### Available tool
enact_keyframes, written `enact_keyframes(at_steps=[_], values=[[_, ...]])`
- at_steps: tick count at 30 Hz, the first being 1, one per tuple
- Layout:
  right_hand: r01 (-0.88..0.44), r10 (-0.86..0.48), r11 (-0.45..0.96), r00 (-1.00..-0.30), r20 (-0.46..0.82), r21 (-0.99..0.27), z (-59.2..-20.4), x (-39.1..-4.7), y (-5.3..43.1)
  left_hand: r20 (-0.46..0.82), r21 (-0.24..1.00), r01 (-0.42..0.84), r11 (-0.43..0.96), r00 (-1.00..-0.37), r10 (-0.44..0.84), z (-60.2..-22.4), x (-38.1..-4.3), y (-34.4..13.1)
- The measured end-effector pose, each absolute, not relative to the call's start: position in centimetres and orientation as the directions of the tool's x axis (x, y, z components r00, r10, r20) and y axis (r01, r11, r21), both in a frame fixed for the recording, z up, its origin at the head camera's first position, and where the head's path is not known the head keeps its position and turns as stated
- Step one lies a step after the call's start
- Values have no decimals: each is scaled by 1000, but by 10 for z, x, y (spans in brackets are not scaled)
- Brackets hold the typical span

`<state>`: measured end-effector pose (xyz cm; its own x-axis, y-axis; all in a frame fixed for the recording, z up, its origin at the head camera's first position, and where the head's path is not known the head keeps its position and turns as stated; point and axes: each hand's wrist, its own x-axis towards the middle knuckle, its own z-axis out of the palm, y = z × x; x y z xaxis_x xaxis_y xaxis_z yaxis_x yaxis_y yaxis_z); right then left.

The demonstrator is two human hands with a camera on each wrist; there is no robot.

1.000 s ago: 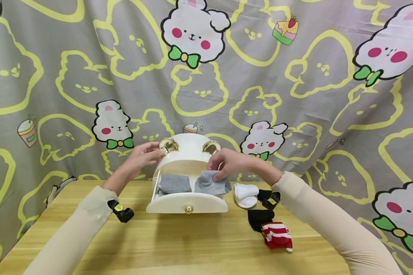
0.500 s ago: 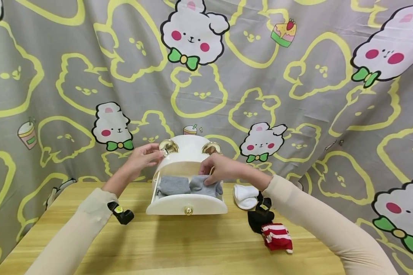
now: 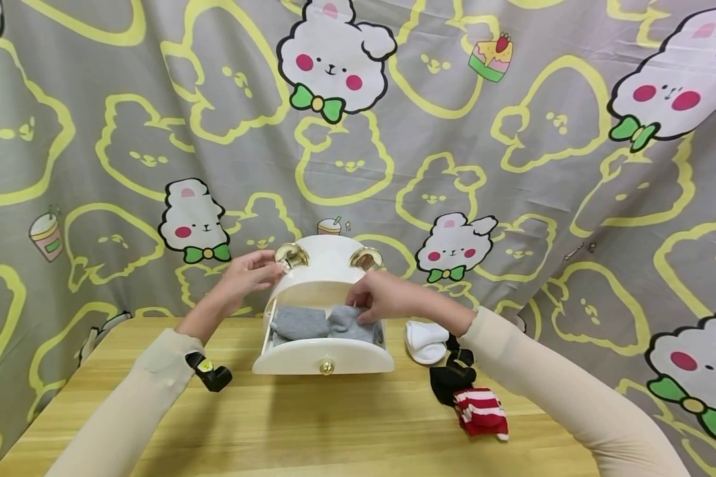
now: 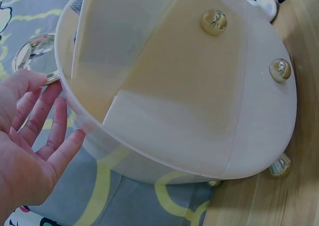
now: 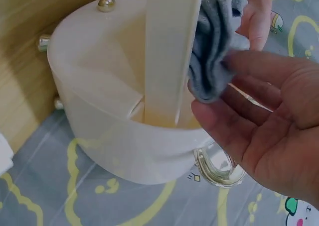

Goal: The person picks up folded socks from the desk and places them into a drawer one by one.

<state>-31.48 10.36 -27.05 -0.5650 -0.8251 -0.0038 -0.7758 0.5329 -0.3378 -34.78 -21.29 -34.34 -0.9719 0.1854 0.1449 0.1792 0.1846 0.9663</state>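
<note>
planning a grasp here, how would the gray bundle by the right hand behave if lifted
The gray bundle is probably floppy: its layers look loosely folded in the right wrist view, so one might sag or unfold. It is likely light, as it seems to be only soft fabric. Its matte, textured surface suggests little slipperiness.

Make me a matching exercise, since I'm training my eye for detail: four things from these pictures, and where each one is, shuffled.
Things
1. Small round gold knob
2. Red-and-white striped fabric bundle
3. Person's left hand
4. Person's right hand

Places
A. At a shiny gold ring-shaped fitting
B. On the front of the open white drawer
C. At a folded gray fabric bundle inside the drawer
D. On the light wooden table

Pairs: 1-B, 2-D, 3-A, 4-C
</note>
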Motion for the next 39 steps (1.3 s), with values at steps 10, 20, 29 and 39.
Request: enact_keyframes(at_steps=[10,20,29,39], values=[[-838,-845,493,-525,100,-235,-284,-322,105,145,966,179,184,-972,184,-343,-349,-213],[-857,-848,477,-507,154,-195,-291,-324,110,140,968,175,183,-972,188,-341,-348,-213],[-867,-853,481,-497,159,-128,-296,-323,112,137,967,173,187,-972,191,-342,-347,-212],[-857,-848,496,-513,134,-143,-298,-322,114,134,968,168,185,-974,184,-341,-345,-211]])
